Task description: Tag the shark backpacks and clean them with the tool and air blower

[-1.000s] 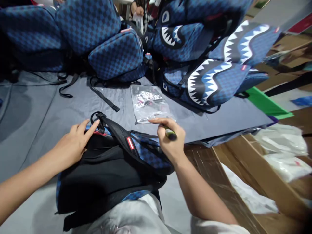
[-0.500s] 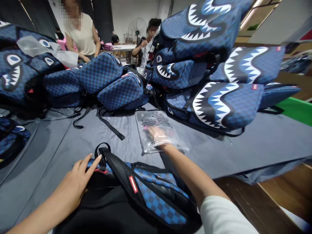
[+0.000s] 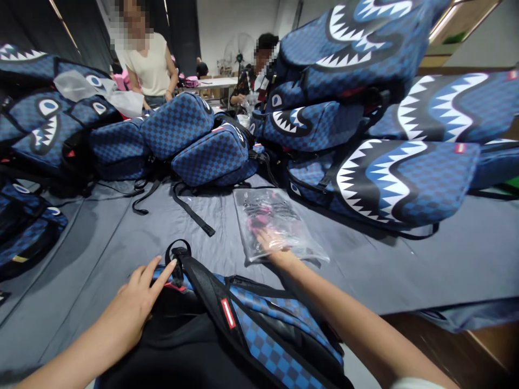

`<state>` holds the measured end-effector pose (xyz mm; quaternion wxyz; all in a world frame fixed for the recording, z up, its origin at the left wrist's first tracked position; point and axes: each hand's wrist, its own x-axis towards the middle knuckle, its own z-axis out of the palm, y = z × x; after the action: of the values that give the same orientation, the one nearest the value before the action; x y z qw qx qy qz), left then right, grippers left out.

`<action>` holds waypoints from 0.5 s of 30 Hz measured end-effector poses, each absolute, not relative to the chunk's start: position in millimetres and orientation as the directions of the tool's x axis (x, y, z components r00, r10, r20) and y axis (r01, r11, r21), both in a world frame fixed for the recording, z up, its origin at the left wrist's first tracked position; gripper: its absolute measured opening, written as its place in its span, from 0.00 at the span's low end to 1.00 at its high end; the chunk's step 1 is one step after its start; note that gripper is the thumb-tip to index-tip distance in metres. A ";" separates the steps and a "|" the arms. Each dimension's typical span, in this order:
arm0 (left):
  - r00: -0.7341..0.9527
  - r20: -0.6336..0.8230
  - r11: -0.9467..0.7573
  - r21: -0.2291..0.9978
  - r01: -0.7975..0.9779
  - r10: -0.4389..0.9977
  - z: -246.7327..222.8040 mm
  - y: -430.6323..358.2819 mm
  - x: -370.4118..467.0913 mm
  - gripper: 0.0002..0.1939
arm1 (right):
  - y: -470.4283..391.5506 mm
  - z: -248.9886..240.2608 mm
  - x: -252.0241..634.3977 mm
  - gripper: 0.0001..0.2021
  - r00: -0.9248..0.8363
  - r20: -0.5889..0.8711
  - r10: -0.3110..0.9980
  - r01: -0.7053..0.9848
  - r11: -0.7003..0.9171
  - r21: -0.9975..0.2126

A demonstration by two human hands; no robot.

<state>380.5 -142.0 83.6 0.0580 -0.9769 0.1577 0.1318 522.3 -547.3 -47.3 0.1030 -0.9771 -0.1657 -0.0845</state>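
Here, the near bag point(image 3: 194, 343) is lightly touched by the left hand point(image 3: 135, 294), its fingers spread at the top edge by the black loop point(image 3: 178, 251). The near bag's black back is turned up. Farther off, to the right, a clear bag point(image 3: 298, 229) is laid on the grey table point(image 3: 405, 270). The right hand point(image 3: 275, 246) seems to be tucked inside, by some pink bits point(image 3: 258, 219). Its fingers are blurred by shiny plastic, so whether anything is gripped cannot be told. The clear bag could be dragged or torn if the wrist is caught by its mouth, and bits could be spilled. The near bag might be slid away, since it looks only lightly held.
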 end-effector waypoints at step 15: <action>0.906 -0.222 -0.930 0.015 -0.367 -0.361 101.7 -146.3 374.7 0.57 | -546.9 57.5 384.1 0.14 0.861 0.508 -0.025 0.183 -0.917 -0.355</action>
<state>374.7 -146.3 101.7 0.0135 -0.9760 0.1866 0.1111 384.1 -546.9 57.5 0.1996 -0.9437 -0.0420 -0.2604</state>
